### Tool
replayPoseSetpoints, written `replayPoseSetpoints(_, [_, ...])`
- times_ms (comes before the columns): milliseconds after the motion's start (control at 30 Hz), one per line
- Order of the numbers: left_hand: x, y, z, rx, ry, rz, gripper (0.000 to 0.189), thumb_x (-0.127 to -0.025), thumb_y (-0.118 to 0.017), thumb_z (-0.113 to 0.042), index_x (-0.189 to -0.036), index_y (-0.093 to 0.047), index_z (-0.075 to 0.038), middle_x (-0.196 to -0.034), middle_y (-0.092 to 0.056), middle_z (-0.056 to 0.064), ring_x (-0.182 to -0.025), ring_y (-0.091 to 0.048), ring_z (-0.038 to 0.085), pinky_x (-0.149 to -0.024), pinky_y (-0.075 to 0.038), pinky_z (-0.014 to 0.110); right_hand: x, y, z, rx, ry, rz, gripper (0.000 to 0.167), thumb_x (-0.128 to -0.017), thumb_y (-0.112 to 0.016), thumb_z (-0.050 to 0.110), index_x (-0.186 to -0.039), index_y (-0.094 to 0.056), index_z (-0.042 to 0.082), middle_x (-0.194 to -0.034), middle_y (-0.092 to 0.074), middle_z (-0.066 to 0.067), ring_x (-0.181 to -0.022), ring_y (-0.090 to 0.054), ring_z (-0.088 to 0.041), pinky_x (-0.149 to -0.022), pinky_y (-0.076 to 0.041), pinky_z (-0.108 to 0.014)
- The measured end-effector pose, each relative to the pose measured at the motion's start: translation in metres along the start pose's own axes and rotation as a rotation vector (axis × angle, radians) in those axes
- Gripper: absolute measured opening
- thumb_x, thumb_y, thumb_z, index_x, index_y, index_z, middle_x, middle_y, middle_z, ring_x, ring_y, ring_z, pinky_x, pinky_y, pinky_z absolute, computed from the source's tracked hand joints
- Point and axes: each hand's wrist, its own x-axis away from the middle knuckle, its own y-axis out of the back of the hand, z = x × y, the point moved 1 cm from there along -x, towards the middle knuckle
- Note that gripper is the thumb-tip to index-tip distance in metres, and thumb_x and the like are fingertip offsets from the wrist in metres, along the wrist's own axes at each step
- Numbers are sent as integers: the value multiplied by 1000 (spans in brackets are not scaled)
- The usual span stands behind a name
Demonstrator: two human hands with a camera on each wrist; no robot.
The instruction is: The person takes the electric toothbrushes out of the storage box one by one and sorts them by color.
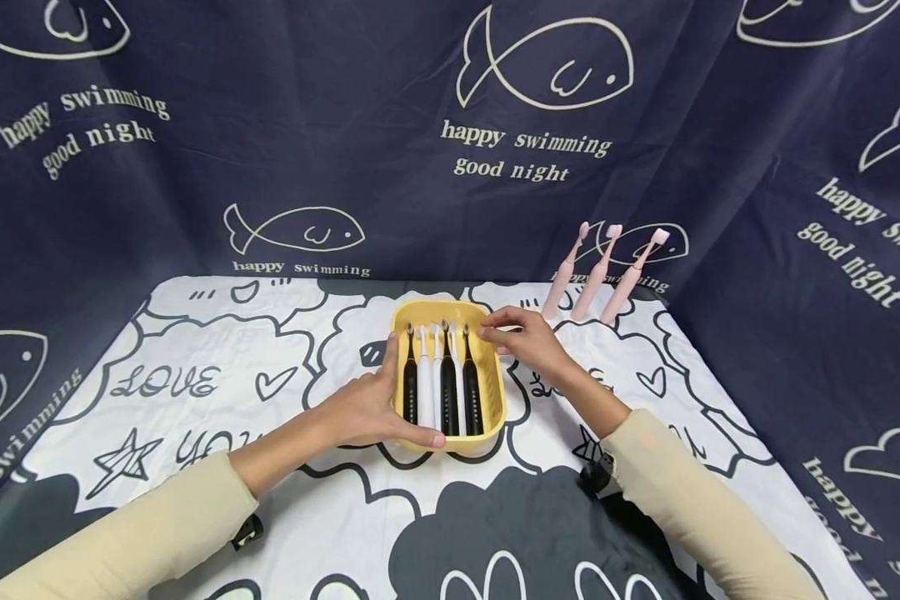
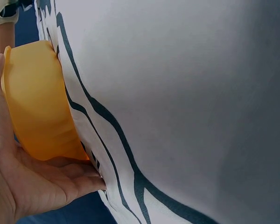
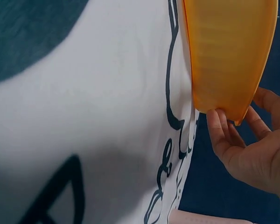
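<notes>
A yellow plastic basket (image 1: 501, 400) stands on the patterned cloth, with three black electric toothbrushes (image 1: 448, 383) and three white ones (image 1: 424, 387) lying side by side in it, heads toward the far end. My left hand (image 1: 367, 407) grips its near left corner, thumb over the near rim and fingers along the left side. At the far right corner, my right hand (image 1: 528, 340) holds the rim with its fingertips. The right wrist view shows those fingers against the basket's outer wall (image 3: 228, 60); in the left wrist view, the left palm faces the yellow wall (image 2: 42, 102).
Three pink electric toothbrushes (image 1: 591, 287) stand upright in a row at the table's back right, close beyond the right hand. A white cloth (image 1: 217, 392) with black drawings covers the table. Dark blue curtains (image 1: 390, 108) with fish prints hang behind and at both sides.
</notes>
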Motion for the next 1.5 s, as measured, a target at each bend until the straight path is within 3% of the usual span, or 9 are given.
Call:
replayPoseSetpoints(200, [0,1,0,1,-2,6,179,-63,-97,-85,-179,25,-22,-148,-69,33,-129,-72,33,-112,-57,55,-3,-9,3,82,-3,16,36,-103,-81,26,-132,-81,3,-144,-76,-16,-117,-73,-24,-91,-59,-31])
replayPoseSetpoints(400, [-1,2,0,-3,-7,7,179,-63,-96,-85,-178,26,-23,-145,-70,33,-125,-73,33,-110,-57,54,-8,-18,9,311,104,55,36,-102,-82,30,-126,-84,4,-140,-74,-20,-131,-65,-36,-114,-52,-52])
replayPoseSetpoints(533, [-1,1,0,4,-4,11,179,-63,-96,-85,-178,26,-23,-147,-68,34,-126,-72,33,-111,-57,55,-33,-25,-26,434,170,63,36,-98,-86,39,-119,-86,10,-132,-71,-19,-121,-65,-34,-108,-52,-49])
replayPoseSetpoints(667, [0,-1,2,4,3,12,179,-63,-96,-86,-178,26,-22,-151,-66,34,-130,-71,34,-113,-56,55,-54,-31,-59,510,129,73,44,-96,-86,46,-124,-84,13,-134,-65,-17,-116,-63,-29,-101,-52,-42])
replayPoseSetpoints(867, [0,-1,2,11,8,15,179,-63,-96,-85,-178,26,-22,-152,-66,33,-130,-71,33,-113,-56,54,-46,-34,-42,556,32,155,59,-96,-86,44,-138,-76,3,-141,-63,-24,-120,-60,-33,-103,-54,-44])
replayPoseSetpoints(1100, [-1,0,0,6,4,12,179,-64,-96,-84,-178,27,-24,-146,-69,32,-122,-73,30,-109,-57,53,-77,-37,-75,644,57,203,27,-94,-83,45,-79,-82,22,-76,-71,0,-114,-54,-26,-97,-50,-38])
replayPoseSetpoints(1233, [-1,0,0,0,18,14,180,-63,-96,-85,-178,28,-24,-146,-69,32,-122,-72,30,-108,-57,52,-78,-40,-75,660,65,191,29,-92,-83,39,-70,-79,21,-63,-62,3,-109,-53,-26,-98,-47,-37])
replayPoseSetpoints(1300, [-1,0,1,0,23,16,180,-63,-96,-86,-177,28,-24,-146,-69,32,-123,-72,30,-108,-57,52,-66,-41,-57,642,49,173,26,-91,-86,34,-73,-79,17,-68,-63,0,-104,-54,-27,-93,-48,-37])
replayPoseSetpoints(1500, [-1,0,0,4,19,16,180,-63,-96,-86,-177,28,-24,-147,-69,31,-123,-72,29,-108,-57,51,-50,-39,-31,492,-112,112,23,-86,-92,24,-99,-87,5,-127,-72,-20,-115,-61,-29,-94,-56,-36])
